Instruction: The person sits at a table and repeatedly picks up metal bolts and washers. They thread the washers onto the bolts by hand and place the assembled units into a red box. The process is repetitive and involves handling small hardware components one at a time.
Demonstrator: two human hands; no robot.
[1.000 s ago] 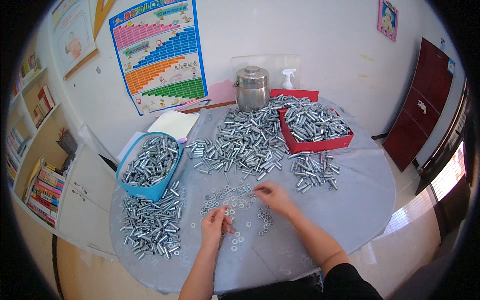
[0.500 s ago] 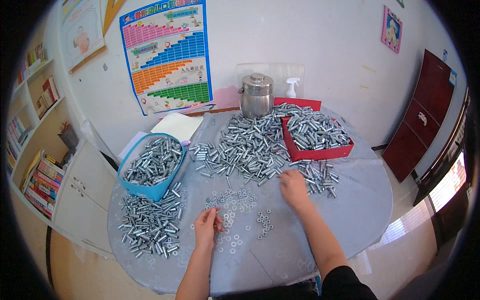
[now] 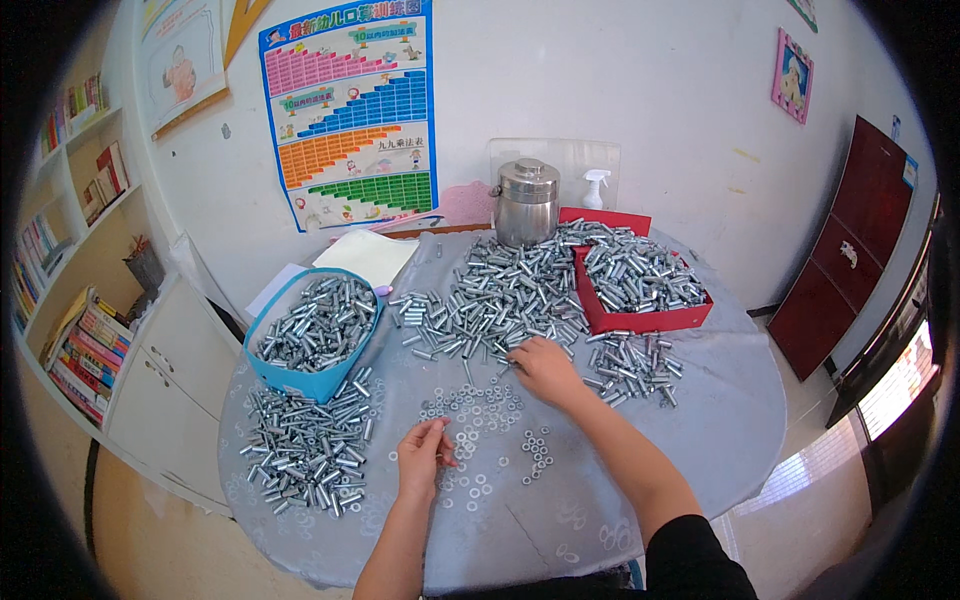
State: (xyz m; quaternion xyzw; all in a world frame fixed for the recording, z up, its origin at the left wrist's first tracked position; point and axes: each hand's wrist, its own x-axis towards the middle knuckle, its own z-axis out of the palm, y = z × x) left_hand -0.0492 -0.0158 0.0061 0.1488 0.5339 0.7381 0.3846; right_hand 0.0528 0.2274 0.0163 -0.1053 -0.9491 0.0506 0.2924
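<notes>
My left hand hovers just left of the loose flat washers, thumb and fingertips pressed together. Whatever sits in that pinch is too small to make out. At the near edge of a big heap of metal bolts with sleeves, my right hand reaches down with bent, closed fingers. Its fingertips are partly hidden, so anything in them cannot be named. Between the hands lie many small rings and nuts, with a separate cluster of hex nuts below my right wrist.
A blue basket full of bolts stands at left, with another bolt pile before it. A red box of bolts is at right. Behind the heap are a steel pot and a white spray bottle. Paper sheets lie back left.
My right hand has moved left along the near edge of the bolt heap. My left hand stays pinched beside the washers. The whole view has shifted slightly.
</notes>
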